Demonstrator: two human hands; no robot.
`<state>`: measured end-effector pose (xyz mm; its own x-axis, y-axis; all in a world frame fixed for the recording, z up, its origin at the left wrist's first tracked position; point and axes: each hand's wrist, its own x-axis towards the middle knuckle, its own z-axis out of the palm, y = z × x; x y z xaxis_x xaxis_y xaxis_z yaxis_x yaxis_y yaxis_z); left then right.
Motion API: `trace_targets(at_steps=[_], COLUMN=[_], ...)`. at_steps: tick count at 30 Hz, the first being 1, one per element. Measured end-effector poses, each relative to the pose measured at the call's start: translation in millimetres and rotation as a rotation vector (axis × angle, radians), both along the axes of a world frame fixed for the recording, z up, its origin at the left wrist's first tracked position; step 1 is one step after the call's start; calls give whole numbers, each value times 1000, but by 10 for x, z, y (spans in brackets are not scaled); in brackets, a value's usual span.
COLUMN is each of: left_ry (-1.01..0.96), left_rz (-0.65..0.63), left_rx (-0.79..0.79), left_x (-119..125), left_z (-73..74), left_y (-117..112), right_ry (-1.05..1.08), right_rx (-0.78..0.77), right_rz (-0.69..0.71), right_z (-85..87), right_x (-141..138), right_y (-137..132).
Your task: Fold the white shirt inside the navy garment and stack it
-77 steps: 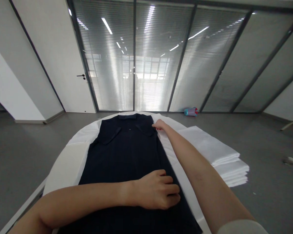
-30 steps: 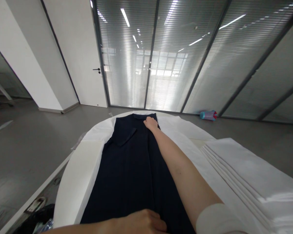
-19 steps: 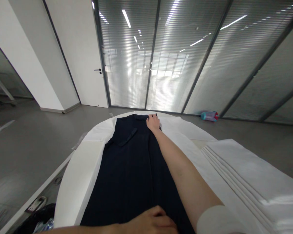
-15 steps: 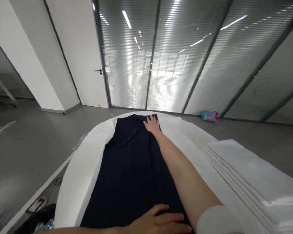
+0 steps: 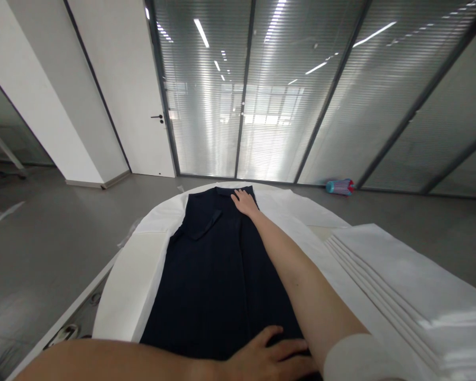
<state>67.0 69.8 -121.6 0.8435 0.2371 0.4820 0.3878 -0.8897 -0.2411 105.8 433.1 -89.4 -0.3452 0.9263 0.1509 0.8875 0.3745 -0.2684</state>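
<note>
A dark navy garment (image 5: 206, 286) lies spread lengthwise over a white-covered board. A narrow band of the same cloth (image 5: 208, 226) loops loosely across its upper left part, and a long fold line runs down its right side. At its far right corner, my right hand (image 5: 245, 202) rests flat on the cloth, fingers stretched out. My left hand (image 5: 272, 355) lies over the near right part of the garment with its fingers spread. Both hands appear to hold nothing. The garment's near end is hidden by my left forearm and the frame's edge.
White cloth (image 5: 289, 209) covers the board beside the garment. To the right, a stack of folded white fabric (image 5: 404, 275) lies close to my right arm. A blue and red patterned object (image 5: 340, 187) is on the floor by the glass wall. A white door (image 5: 135, 95) stands beyond.
My left hand has slid slightly to the right, and its forearm now covers more of the garment's near end. My right hand stays at the far corner, its fingers a little closer together.
</note>
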Motion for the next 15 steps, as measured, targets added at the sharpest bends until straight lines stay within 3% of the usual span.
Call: trace_targets(at_steps=[4,9,11,13,15], left_ry=[-43,61,101,156,243], left_rz=[-88,-138,-158,-201,-307], left_rx=[42,237,273,288,236], left_x=[302,538,580,569,485], left_z=[33,-234,-277,-225,-69], left_y=[73,45,29,7,-32], right_ry=[-43,-136,-145,-148,-158], right_rx=[-27,-189,-202,-168,-88], right_rz=[-27,-77,-93,-105,-113], right_z=[75,10,-26,-39,-21], right_x=[120,229,237,234,228], right_y=[-54,-142,-170,-210,-274])
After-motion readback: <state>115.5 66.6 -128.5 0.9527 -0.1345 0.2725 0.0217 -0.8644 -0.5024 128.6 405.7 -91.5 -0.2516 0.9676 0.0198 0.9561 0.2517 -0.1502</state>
